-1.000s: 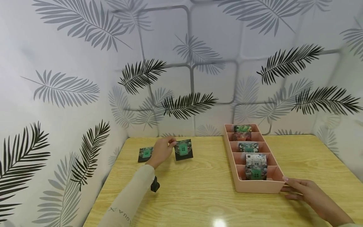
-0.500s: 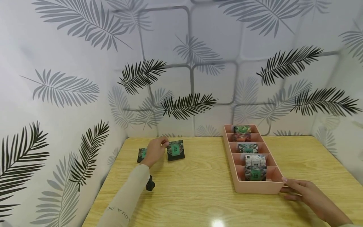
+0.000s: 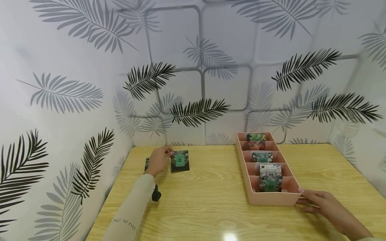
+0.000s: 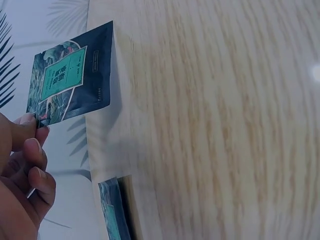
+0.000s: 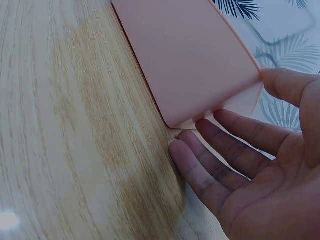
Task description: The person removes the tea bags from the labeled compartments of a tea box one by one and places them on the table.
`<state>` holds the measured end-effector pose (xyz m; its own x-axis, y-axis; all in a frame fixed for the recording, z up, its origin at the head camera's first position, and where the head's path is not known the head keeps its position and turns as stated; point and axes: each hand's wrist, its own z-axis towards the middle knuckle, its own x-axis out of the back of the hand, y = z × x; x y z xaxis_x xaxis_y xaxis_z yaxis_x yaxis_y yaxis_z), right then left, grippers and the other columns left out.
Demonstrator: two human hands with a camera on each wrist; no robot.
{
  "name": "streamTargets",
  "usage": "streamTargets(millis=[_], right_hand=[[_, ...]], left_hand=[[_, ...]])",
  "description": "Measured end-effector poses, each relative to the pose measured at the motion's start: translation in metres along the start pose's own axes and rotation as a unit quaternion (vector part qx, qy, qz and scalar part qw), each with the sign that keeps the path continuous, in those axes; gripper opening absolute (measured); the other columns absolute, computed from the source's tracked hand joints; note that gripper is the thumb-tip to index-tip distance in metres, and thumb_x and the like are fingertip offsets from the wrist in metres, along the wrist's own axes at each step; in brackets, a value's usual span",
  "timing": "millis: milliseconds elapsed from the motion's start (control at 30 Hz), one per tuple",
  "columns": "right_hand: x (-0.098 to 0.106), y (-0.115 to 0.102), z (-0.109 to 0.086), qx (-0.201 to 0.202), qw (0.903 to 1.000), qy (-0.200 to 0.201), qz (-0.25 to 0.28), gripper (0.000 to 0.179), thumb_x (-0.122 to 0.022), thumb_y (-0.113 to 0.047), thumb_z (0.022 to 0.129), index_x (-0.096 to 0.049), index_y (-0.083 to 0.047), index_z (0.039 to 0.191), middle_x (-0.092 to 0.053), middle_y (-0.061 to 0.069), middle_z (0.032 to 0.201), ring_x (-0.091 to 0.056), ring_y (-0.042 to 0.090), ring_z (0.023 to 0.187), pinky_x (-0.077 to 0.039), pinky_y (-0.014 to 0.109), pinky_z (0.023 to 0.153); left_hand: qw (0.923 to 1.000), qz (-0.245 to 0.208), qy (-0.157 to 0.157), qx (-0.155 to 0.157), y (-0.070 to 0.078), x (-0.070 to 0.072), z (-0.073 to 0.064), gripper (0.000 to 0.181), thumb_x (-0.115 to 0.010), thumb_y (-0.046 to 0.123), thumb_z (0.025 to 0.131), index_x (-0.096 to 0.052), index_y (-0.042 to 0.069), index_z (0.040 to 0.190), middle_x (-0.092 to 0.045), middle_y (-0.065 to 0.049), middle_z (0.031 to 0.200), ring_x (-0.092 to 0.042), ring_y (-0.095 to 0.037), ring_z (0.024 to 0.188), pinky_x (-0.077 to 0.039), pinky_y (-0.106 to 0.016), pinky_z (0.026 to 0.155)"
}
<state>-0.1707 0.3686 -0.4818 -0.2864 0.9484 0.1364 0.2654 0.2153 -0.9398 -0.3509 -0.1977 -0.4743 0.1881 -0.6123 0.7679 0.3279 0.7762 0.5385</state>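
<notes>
My left hand (image 3: 158,161) pinches a corner of a square black sachet with a green label (image 3: 180,161), between thumb and fingertips. In the left wrist view this sachet (image 4: 70,75) is raised at a tilt above the tabletop, its shadow beside it. A second, similar sachet (image 4: 114,210) lies on the table below the hand; in the head view the hand mostly hides it. At the near right corner of a long pink divided box (image 3: 272,199), my right hand (image 3: 328,208) has its thumb on the rim. Its fingertips (image 5: 205,125) lie against the box's side wall.
The box's compartments hold upright sachets: a green-labelled one (image 3: 270,184) in front, a whitish one (image 3: 269,170) behind it, and several more farther back. A patterned wall (image 3: 193,83) stands behind the wooden table (image 3: 211,201). A black wrist device (image 3: 155,194) is on the left sleeve.
My left hand has moved left with the pinched sachet, now covering more of the sachet lying on the table. My right hand stays at the box corner.
</notes>
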Motion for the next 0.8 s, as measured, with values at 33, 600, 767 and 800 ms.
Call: streamTargets(millis=[33,600,767,800], right_hand=[[0.0,0.0,0.0,-0.001,1.0,0.0,0.0,0.061,-0.043,-0.036,0.103,-0.042,0.017,0.133,-0.06,0.017,0.123,-0.063,0.02,0.107,-0.049,0.041,0.089],[0.002,-0.001,0.0,-0.005,0.9999,-0.005,0.015,0.061,-0.043,-0.036,0.102,-0.041,0.015,0.135,-0.06,0.016,0.123,-0.062,0.02,0.108,-0.049,0.042,0.09],[0.003,0.001,0.0,-0.005,0.9997,-0.008,0.024,0.059,-0.044,-0.036,0.102,-0.042,0.014,0.135,-0.06,0.015,0.122,-0.062,0.019,0.108,-0.048,0.042,0.09],[0.003,0.001,0.0,-0.005,0.9997,-0.007,0.025,0.059,-0.044,-0.036,0.102,-0.042,0.014,0.135,-0.06,0.015,0.122,-0.062,0.019,0.108,-0.048,0.042,0.09]], left_hand=[[1.0,0.003,-0.001,0.004,-0.001,0.0,0.0,0.012,-0.06,0.016,0.096,-0.07,0.013,0.102,-0.067,-0.005,0.09,-0.059,-0.016,0.07,-0.046,-0.035,0.059],[0.995,0.091,-0.016,0.038,-0.026,-0.006,0.008,0.012,-0.06,0.017,0.095,-0.071,0.015,0.102,-0.068,-0.002,0.091,-0.061,-0.016,0.068,-0.049,-0.035,0.057],[0.9909,0.131,-0.024,0.021,-0.024,-0.003,0.01,0.011,-0.063,0.014,0.093,-0.072,0.015,0.1,-0.07,-0.004,0.093,-0.064,-0.02,0.073,-0.052,-0.039,0.06],[0.9899,0.138,-0.024,0.02,-0.025,-0.004,0.01,0.011,-0.063,0.014,0.093,-0.072,0.015,0.099,-0.07,-0.004,0.093,-0.064,-0.021,0.073,-0.052,-0.04,0.061]])
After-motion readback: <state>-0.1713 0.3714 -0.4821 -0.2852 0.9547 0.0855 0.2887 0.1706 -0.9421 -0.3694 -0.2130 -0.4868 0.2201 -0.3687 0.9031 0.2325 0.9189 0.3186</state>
